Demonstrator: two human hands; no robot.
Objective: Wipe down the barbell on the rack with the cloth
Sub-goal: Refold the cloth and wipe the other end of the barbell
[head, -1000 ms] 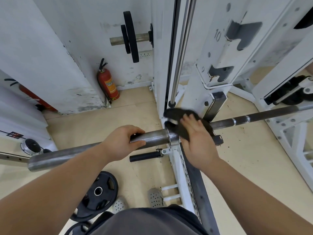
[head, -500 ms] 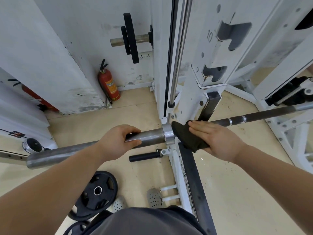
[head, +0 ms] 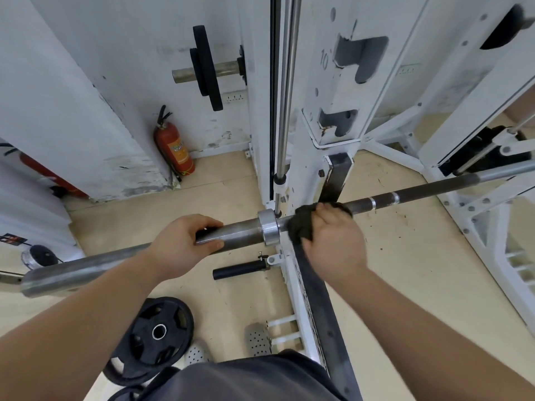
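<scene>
**Operator:** Where does the bar sit?

**Inspector:** The barbell (head: 243, 233) lies across the white rack (head: 333, 134). Its thick sleeve points to your left and the thin shaft runs off to your right.

**Operator:** And my hands?

**Inspector:** Your left hand (head: 179, 247) is wrapped round the sleeve, fingers curled over the top, near the collar (head: 267, 227). Your right hand (head: 335, 241) clutches the dark cloth (head: 301, 227), bunched over the shaft just right of that collar, at the rack's upright.

**Operator:** Anything else?

**Inspector:** A black weight plate (head: 156, 328) sits on the floor below the sleeve. A red fire extinguisher (head: 173, 149) stands against the wall.
</scene>
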